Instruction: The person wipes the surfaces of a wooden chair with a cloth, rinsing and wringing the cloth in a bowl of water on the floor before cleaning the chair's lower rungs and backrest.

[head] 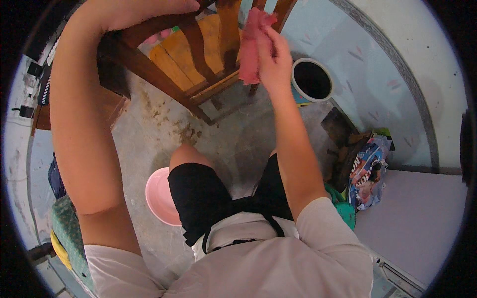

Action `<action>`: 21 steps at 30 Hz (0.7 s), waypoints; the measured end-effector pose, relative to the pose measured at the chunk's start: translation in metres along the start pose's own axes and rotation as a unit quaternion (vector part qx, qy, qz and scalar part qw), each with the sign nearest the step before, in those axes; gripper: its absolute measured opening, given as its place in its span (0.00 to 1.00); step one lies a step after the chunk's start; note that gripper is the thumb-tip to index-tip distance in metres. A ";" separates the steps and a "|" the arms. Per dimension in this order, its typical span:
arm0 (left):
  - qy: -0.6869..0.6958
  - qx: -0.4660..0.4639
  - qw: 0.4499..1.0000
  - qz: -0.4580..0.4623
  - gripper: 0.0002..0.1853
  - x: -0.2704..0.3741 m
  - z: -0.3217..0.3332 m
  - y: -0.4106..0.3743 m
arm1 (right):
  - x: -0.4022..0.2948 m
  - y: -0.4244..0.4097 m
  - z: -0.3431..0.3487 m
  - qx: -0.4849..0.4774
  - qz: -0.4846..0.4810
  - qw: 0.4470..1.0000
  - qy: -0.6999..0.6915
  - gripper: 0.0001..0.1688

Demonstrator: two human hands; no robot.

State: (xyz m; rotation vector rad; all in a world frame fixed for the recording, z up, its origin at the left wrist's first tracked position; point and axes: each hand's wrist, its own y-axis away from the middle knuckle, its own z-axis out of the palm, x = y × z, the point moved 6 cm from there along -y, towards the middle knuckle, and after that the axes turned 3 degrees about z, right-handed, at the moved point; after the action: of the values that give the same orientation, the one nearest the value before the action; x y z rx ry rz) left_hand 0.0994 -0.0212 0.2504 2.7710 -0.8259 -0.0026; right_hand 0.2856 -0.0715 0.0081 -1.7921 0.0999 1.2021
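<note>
A pink cloth (250, 56) is bunched in my right hand (275, 56), up against the slats on the right side of a wooden chair's back. My left hand (164, 10) lies along the dark top rail of the wooden chair (149, 70); the frame's upper edge cuts it off, so its grip is hidden. Through the curved slats the lighter plank seat (179, 52) shows. To the right of my right wrist stands a round bucket (294, 93) with a pale rim and a dark interior.
A pink basin (158, 197) sits on the floor by my leg. Brown dirt (184, 130) marks the concrete floor (238, 149). On the right, a printed plastic bag (369, 175) lies near wood pieces (337, 123) and a green item (344, 214). A patterned green cushion-like thing (67, 223) is at left.
</note>
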 end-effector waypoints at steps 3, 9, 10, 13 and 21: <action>0.015 -0.002 1.000 0.013 0.20 0.000 0.000 0.000 | 0.007 0.001 0.020 -0.032 -0.066 0.992 0.105 0.24; 0.027 -0.003 0.996 0.080 0.19 -0.002 -0.001 0.007 | 0.033 0.031 0.032 -0.165 0.160 0.946 0.227 0.24; 0.025 -0.002 0.997 0.079 0.20 -0.003 -0.001 0.006 | 0.039 0.039 0.037 -0.208 0.186 0.920 0.274 0.25; -0.028 0.018 0.999 -0.019 0.20 0.004 0.004 -0.004 | 0.038 0.047 0.042 -0.254 0.232 0.870 0.353 0.29; -0.004 0.008 0.998 -0.061 0.21 -0.052 0.021 -0.058 | 0.049 0.050 0.030 -0.290 0.215 0.864 0.352 0.27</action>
State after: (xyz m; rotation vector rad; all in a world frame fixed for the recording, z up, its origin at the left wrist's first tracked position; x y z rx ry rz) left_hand 0.0850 0.0485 0.2128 2.8334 -0.6607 -0.0304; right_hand 0.2646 -0.0571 -0.0639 -2.7979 0.6474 0.8383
